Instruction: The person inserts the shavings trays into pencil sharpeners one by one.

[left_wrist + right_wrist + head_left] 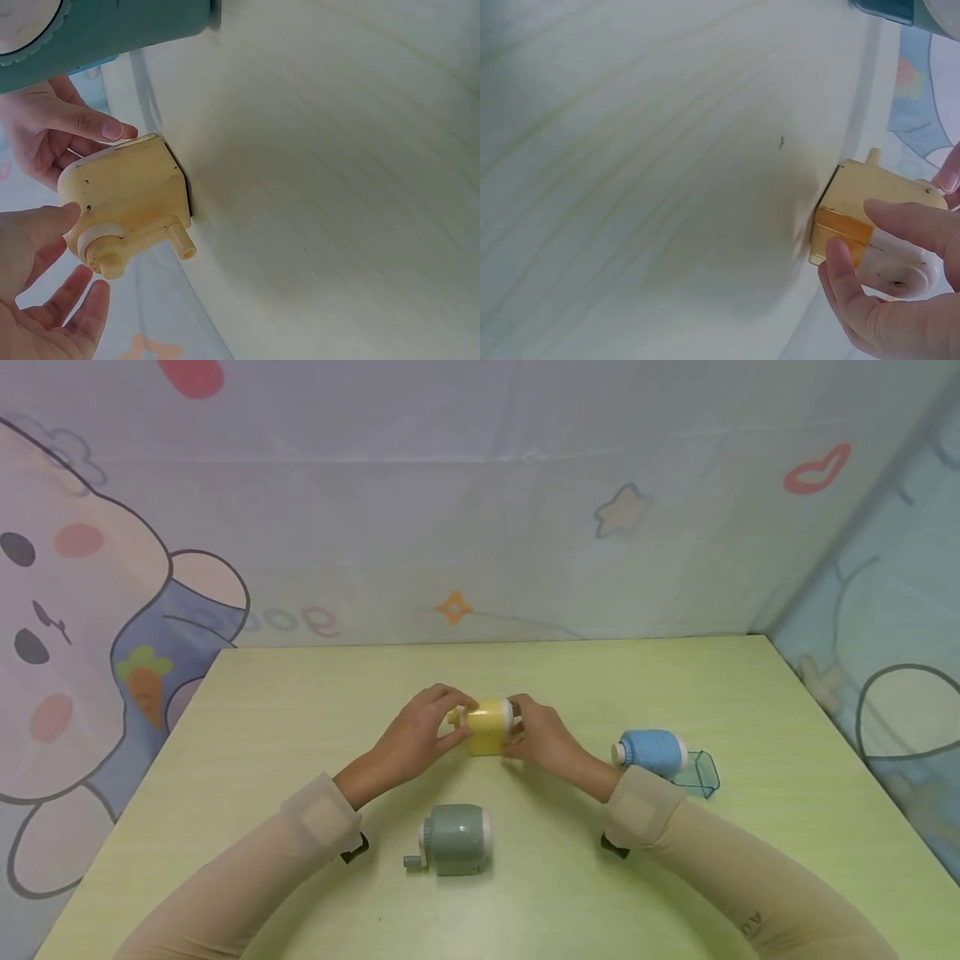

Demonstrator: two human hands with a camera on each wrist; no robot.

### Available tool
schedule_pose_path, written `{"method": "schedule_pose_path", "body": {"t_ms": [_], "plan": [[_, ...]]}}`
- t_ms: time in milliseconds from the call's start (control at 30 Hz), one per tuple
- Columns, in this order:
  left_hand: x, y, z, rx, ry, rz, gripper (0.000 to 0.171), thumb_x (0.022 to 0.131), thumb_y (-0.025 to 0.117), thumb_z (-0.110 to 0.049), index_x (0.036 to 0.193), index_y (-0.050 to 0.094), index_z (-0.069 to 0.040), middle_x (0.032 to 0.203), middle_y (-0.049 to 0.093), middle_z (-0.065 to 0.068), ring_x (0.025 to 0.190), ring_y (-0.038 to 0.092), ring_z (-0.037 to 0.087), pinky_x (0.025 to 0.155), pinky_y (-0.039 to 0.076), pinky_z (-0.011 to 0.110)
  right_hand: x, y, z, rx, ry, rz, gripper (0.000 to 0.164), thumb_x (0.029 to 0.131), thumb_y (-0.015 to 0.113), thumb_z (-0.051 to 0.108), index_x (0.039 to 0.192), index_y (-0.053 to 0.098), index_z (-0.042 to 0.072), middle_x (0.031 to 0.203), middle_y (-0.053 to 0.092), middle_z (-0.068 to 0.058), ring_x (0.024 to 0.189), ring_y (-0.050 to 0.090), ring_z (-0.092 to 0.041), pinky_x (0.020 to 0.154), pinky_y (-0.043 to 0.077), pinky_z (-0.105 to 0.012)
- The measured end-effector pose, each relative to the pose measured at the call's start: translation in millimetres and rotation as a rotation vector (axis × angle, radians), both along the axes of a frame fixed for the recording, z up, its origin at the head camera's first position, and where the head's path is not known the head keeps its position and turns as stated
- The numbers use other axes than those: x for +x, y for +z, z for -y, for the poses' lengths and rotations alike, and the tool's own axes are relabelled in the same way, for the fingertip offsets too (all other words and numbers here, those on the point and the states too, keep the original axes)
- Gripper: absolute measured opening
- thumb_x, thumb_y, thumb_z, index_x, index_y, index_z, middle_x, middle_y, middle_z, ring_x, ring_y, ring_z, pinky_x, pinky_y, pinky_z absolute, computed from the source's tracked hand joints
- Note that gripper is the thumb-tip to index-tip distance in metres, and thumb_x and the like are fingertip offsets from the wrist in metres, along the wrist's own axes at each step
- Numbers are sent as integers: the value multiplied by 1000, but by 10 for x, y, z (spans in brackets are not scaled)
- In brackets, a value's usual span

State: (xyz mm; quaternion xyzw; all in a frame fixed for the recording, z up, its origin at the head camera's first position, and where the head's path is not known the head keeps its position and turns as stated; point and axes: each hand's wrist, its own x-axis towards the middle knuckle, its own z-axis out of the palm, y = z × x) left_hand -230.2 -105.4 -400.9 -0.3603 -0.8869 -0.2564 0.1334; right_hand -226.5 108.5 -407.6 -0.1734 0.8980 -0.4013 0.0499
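A yellow pencil sharpener point(487, 727) with a side crank stands between both hands near the middle of the table. The left hand point(420, 735) holds its crank end; in the left wrist view the thumb touches the body and the other fingers lie spread by the crank hub. At the opposite end, the right hand point(543, 735) grips the sharpener, with fingers around its pale front and a fingertip by the orange see-through drawer point(844, 231). The palm sides and some fingers are partly hidden in the head view.
A grey-green pencil sharpener point(457, 839) stands nearer the person, its crank to the left. A blue sharpener point(652, 752) with a clear teal drawer point(701, 774) sits by the right forearm. Behind the light table point(300, 693) hangs a printed cloth point(465, 527).
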Motion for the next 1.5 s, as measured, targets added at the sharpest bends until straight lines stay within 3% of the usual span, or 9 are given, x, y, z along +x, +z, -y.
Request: {"method": "schedule_pose_path", "body": {"t_ms": [267, 600, 800, 1167, 1500], "plan": [[52, 55, -37, 16, -5, -23, 35, 84, 68, -24, 116, 55, -15, 114, 48, -3, 101, 44, 13, 79, 45, 31, 80, 99, -117, -15, -1, -3, 69, 72, 75, 5, 128, 35, -6, 118, 50, -23, 97, 55, -32, 74, 51, -35], [237, 159, -145, 28, -54, 6, 37, 83, 68, -24, 116, 54, -17, 116, 47, -7, 104, 41, 9, 78, 45, 29, 211, 184, -275, -85, 7, 5, 67, 74, 72, 0, 130, 35, -3, 121, 48, -24, 97, 54, -34, 72, 51, -31], [391, 242, -234, 44, -113, 20, 37, 82, 69, -26, 116, 55, -17, 114, 48, -8, 101, 43, 10, 80, 43, 26, 361, 257, -400, -73, 1, -41, 67, 74, 72, 1, 130, 36, -1, 120, 50, -20, 91, 58, -30, 71, 52, -29], [700, 405, -458, 7, -199, 71, 35, 86, 63, -32, 119, 52, -24, 120, 44, -10, 114, 35, 4, 90, 38, 26, 503, 311, -681, -76, -14, -143, 64, 73, 73, -1, 127, 40, -3, 117, 53, -19, 95, 56, -30, 74, 52, -35], [801, 443, -586, 7, -251, 42, 35, 87, 62, -32, 119, 51, -23, 119, 46, -10, 111, 37, 5, 92, 34, 25, 558, 393, -955, -48, -61, -187, 61, 75, 74, 7, 128, 42, 2, 118, 54, -12, 93, 57, -21, 78, 50, -34]]}}
